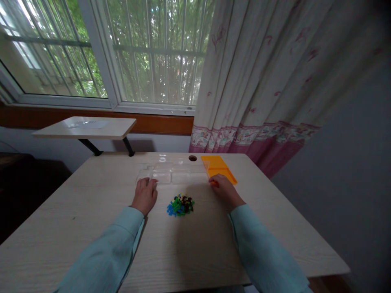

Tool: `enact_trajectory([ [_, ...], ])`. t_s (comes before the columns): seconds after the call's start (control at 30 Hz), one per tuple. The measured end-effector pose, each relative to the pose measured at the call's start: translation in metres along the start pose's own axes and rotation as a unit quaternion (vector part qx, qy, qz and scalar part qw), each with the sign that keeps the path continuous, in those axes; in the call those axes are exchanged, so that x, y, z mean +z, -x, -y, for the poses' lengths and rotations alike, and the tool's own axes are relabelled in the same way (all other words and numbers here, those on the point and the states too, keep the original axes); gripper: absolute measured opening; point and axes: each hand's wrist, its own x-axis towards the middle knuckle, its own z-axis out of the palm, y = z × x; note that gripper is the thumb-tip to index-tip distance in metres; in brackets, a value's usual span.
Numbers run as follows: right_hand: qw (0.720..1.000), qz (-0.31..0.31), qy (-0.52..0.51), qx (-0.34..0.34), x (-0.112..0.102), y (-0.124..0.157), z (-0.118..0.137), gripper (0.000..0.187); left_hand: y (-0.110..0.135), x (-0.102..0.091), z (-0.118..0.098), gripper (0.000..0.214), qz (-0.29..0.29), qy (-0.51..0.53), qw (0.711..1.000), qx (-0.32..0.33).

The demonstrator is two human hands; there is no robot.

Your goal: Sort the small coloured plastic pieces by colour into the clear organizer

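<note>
The pale wooden table (76, 219) fills the lower half of the frame. At its far middle lies a clear compartment tray (172, 173), whose cells look empty as far as the glare allows. Its orange lid (218, 167) is off and lies flat, touching the tray's right end. So the tray is uncovered and nothing shows inside it yet. The 2 arms in light teal sleeves reach in from the bottom edge. The left hand (145, 196) rests palm down, fingers loosely bent, tips at the tray's near left corner, holding nothing. The right hand (224, 189) lies at the lid's near corner with fingertips on it, but I cannot tell whether it pinches the edge. Between them, just below frame centre, all the small blue, green and dark pieces (181, 204) sit in 1 heap, untouched.
</note>
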Motion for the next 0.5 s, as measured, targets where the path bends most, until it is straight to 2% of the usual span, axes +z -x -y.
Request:
enact_trajectory([
  [0.17, 0.999, -0.013, 0.030, 0.028, -0.005, 0.002, 0.001, 0.020, -0.002, 0.002, -0.003, 0.037, 0.008, 0.008, 1.000, 0.023],
  [0.5, 0.996, -0.031, 0.054, 0.056, 0.000, 0.001, -0.001, 0.020, -0.004, 0.001, -0.015, 0.043, 0.003, 0.012, 1.000, 0.022],
])
